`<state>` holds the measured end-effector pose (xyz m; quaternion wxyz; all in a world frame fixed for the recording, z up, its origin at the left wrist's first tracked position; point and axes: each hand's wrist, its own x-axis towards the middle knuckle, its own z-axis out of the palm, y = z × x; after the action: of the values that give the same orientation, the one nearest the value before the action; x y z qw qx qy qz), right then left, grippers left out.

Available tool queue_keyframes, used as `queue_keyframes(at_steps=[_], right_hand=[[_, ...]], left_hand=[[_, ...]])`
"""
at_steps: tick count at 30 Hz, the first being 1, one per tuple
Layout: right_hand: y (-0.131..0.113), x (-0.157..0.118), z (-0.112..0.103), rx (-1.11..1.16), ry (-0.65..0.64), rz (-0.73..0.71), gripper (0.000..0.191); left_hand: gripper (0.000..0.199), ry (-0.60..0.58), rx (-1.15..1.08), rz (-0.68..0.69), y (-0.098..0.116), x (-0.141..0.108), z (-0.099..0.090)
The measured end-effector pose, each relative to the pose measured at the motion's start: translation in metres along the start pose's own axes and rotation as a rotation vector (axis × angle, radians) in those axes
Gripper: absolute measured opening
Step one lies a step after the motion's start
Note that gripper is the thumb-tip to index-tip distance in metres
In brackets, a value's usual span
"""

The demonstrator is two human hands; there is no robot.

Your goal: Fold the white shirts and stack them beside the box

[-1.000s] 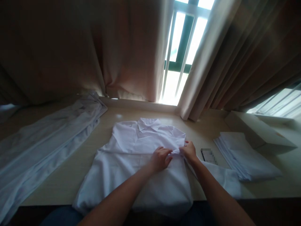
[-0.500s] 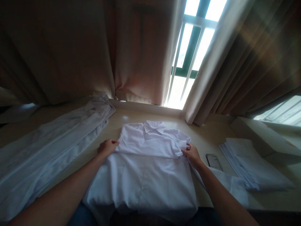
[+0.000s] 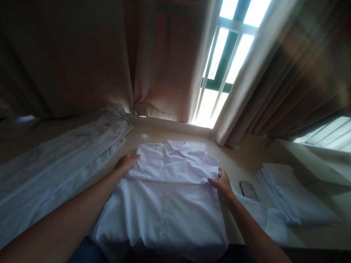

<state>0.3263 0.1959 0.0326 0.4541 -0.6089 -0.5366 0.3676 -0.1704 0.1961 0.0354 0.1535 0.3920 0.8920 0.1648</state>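
Observation:
A white collared shirt (image 3: 164, 212) lies in front of me, its collar at the far end and its lower part hanging over the table's near edge. One sleeve is laid across the chest as a flat band. At the shirt's left edge, near the shoulder, my left hand (image 3: 126, 163) pinches the cloth. My right hand (image 3: 223, 182) grips the right edge by the end of the band, thumb on top; some of its fingertips are hidden by the fabric.
Long white garments (image 3: 68, 160) are heaped along the left. On the right are a stack of folded white shirts (image 3: 296, 193), a blurred-out dark item (image 3: 249, 190) and a pale box-like piece (image 3: 309, 160). Brown curtains (image 3: 164, 62) and a window (image 3: 225, 54) stand behind the table (image 3: 148, 131).
My left hand has slid a little up the shirt's left edge. My right thumb has shifted slightly left, and the sleeve band beside it looks smoother. The view has moved slightly.

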Motion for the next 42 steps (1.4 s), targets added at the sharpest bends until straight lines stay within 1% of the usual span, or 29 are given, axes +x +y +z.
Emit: queue_keyframes(at_steps=[3, 5, 10, 13, 15, 17, 18, 19, 20, 21, 22, 23, 24, 25, 26, 27, 29, 30, 31, 32, 33, 34, 36, 39, 42], right_hand=[[0.005, -0.006, 0.003, -0.196, 0.018, -0.040, 0.084], [0.008, -0.006, 0.002, -0.262, 0.034, -0.030, 0.081], [0.013, 0.001, -0.004, -0.324, 0.067, -0.007, 0.079], [0.012, 0.003, -0.012, -0.330, 0.050, -0.008, 0.078], [0.007, 0.003, -0.020, -0.370, 0.039, -0.024, 0.079], [-0.003, 0.002, -0.026, -0.492, 0.073, -0.131, 0.076], [-0.010, 0.001, -0.025, -0.578, 0.095, -0.215, 0.072], [-0.017, -0.001, -0.021, -0.664, 0.099, -0.304, 0.066], [-0.024, -0.004, -0.014, -0.741, 0.072, -0.383, 0.060], [-0.031, -0.007, -0.001, -0.799, 0.017, -0.440, 0.055], [-0.038, -0.011, 0.015, -0.838, -0.065, -0.476, 0.052], [-0.044, -0.016, 0.035, -0.860, -0.161, -0.496, 0.051], [-0.050, -0.022, 0.058, -0.870, -0.247, -0.507, 0.052], [-0.056, -0.028, 0.082, -0.870, -0.318, -0.515, 0.053], [-0.062, -0.034, 0.107, -0.863, -0.380, -0.518, 0.055], [-0.068, -0.040, 0.131, -0.853, -0.434, -0.519, 0.057], [-0.077, -0.047, 0.172, -0.841, -0.520, -0.515, 0.059], [-0.080, -0.050, 0.187, -0.841, -0.552, -0.510, 0.060], [-0.081, -0.052, 0.197, -0.847, -0.575, -0.500, 0.061], [-0.081, -0.052, 0.203, -0.858, -0.590, -0.487, 0.063], [-0.079, -0.053, 0.204, -0.873, -0.593, -0.469, 0.066], [-0.075, -0.053, 0.201, -0.890, -0.586, -0.448, 0.070], [-0.064, -0.051, 0.183, -0.921, -0.542, -0.406, 0.077], [-0.042, -0.047, 0.136, -0.961, -0.434, -0.332, 0.081], [-0.019, -0.043, 0.087, -0.993, -0.318, -0.263, 0.080]], left_hand=[[0.049, -0.012, 0.008, 0.016, 0.011, 0.010, 0.000], [0.044, -0.006, 0.014, 0.008, 0.015, 0.013, 0.001], [0.042, 0.007, 0.016, -0.021, 0.023, 0.006, 0.003], [0.040, -0.001, 0.005, 0.008, 0.030, 0.000, 0.002], [0.043, 0.008, -0.003, 0.024, 0.034, -0.007, 0.001], [0.051, 0.091, 0.000, 0.077, 0.034, -0.018, 0.001], [0.054, 0.149, 0.008, 0.150, 0.034, -0.026, 0.001], [0.055, 0.196, 0.020, 0.260, 0.033, -0.035, 0.001], [0.054, 0.219, 0.034, 0.401, 0.034, -0.045, 0.002], [0.053, 0.213, 0.052, 0.556, 0.035, -0.055, 0.004], [0.052, 0.177, 0.071, 0.703, 0.037, -0.065, 0.006], [0.052, 0.123, 0.092, 0.819, 0.041, -0.075, 0.010], [0.053, 0.076, 0.117, 0.907, 0.045, -0.082, 0.014], [0.053, 0.040, 0.144, 0.960, 0.050, -0.088, 0.019], [0.053, 0.013, 0.170, 0.978, 0.055, -0.092, 0.024], [0.051, -0.007, 0.195, 0.967, 0.058, -0.093, 0.030], [0.050, -0.033, 0.240, 0.888, 0.060, -0.090, 0.039], [0.051, -0.041, 0.258, 0.836, 0.057, -0.086, 0.042], [0.054, -0.045, 0.270, 0.787, 0.052, -0.081, 0.044], [0.057, -0.044, 0.278, 0.742, 0.046, -0.076, 0.045], [0.061, -0.035, 0.280, 0.696, 0.038, -0.071, 0.044], [0.065, -0.020, 0.279, 0.650, 0.030, -0.065, 0.043], [0.071, 0.012, 0.278, 0.579, 0.017, -0.056, 0.038], [0.078, 0.043, 0.290, 0.535, 0.006, -0.047, 0.034], [0.084, 0.057, 0.296, 0.534, 0.005, -0.043, 0.034]])
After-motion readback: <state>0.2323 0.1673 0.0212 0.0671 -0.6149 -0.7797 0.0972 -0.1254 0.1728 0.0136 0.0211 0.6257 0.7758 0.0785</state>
